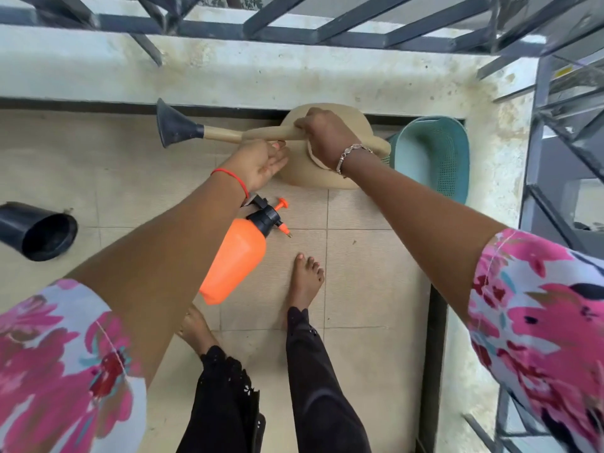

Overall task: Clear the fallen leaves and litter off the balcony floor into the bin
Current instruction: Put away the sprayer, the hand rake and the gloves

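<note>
A tan watering can (304,171) with a black rose spout (173,125) is held above the tiled balcony floor (359,273). My right hand (327,132) grips its top handle. My left hand (261,161) is open and touches the can's left side beneath the spout neck. A teal perforated bin (434,155) stands in the far right corner against the low wall, right behind the can. No leaves or litter show clearly on the floor; a tiny speck lies near the tile joint.
An orange spray bottle (235,256) with a black pump head lies on the floor under my left forearm. A black plant pot (39,232) lies on its side at left. My bare feet (305,279) stand mid-floor. Low wall (228,67) and metal railing (294,31) bound the balcony.
</note>
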`<action>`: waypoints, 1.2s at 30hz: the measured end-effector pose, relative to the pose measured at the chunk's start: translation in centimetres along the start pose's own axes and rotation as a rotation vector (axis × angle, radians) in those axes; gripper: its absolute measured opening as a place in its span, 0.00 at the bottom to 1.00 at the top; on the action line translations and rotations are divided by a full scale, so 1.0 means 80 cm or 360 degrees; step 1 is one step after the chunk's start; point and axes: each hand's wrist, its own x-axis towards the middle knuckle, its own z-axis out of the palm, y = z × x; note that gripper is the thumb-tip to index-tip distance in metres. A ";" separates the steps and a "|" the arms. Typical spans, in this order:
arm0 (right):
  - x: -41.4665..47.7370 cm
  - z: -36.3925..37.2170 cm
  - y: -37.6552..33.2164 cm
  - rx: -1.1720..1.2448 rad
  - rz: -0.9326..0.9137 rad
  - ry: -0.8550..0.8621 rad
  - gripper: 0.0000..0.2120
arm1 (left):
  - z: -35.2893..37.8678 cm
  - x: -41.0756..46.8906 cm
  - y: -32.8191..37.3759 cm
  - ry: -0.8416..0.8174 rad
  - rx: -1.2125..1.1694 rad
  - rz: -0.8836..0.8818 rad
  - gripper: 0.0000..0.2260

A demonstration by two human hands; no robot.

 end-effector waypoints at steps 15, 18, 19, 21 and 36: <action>-0.039 0.026 -0.010 -0.0162 0.0199 0.0322 0.28 | -0.040 -0.013 -0.007 -0.0015 0.0244 0.0030 0.18; -0.051 0.032 -0.034 -0.0155 0.0043 0.0644 0.23 | -0.063 -0.017 -0.014 0.0025 0.0489 0.0042 0.16; -0.057 0.037 -0.047 -0.0102 -0.0052 0.0678 0.21 | -0.071 -0.019 -0.018 0.0030 0.0592 0.0038 0.16; -0.072 0.060 -0.069 0.0033 -0.0286 0.0644 0.18 | -0.089 -0.022 -0.030 0.0085 0.0773 0.0049 0.13; 0.022 0.262 -0.092 0.0387 0.0504 -0.0582 0.26 | -0.262 0.099 -0.133 0.0253 0.1415 0.0155 0.33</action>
